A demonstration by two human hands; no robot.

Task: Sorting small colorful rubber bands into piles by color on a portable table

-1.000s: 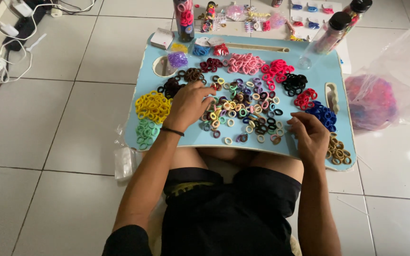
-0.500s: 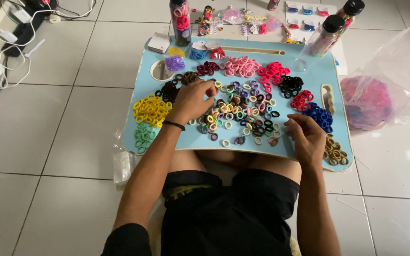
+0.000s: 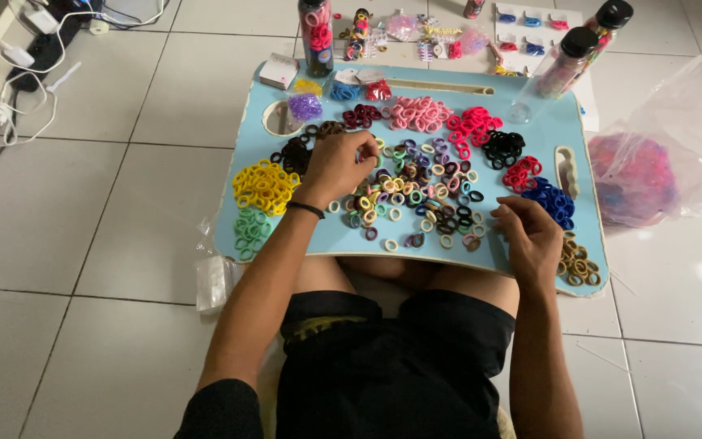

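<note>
A light blue lap tray (image 3: pixel 542 130) rests over my legs. A mixed pile of small hair ties (image 3: pixel 416 191) covers its middle. My left hand (image 3: pixel 336 167) lies on the pile's upper left edge, fingertips bunched together close to the dark brown ties (image 3: pixel 294 153); whether they pinch a tie is hidden. My right hand (image 3: pixel 530 234) rests at the pile's lower right corner, fingers loosely curled with nothing visible in them, just below the blue ties (image 3: pixel 554 202). Sorted heaps ring the pile: yellow (image 3: pixel 262 185), green (image 3: pixel 249 228), pink (image 3: pixel 420 112), red (image 3: pixel 522 172).
Tall clear bottles (image 3: pixel 316 32) (image 3: pixel 566 57) filled with ties stand behind the tray, among small packets of accessories. A large plastic bag of ties (image 3: pixel 635 175) lies on the tiled floor at right. Chargers and cables (image 3: pixel 10 73) lie at far left. Tan ties (image 3: pixel 578 262) sit by the tray's near right corner.
My left hand has crept up and slightly right over the pile, toward the dark brown heap. My right hand has barely moved. The view has shifted a little.
</note>
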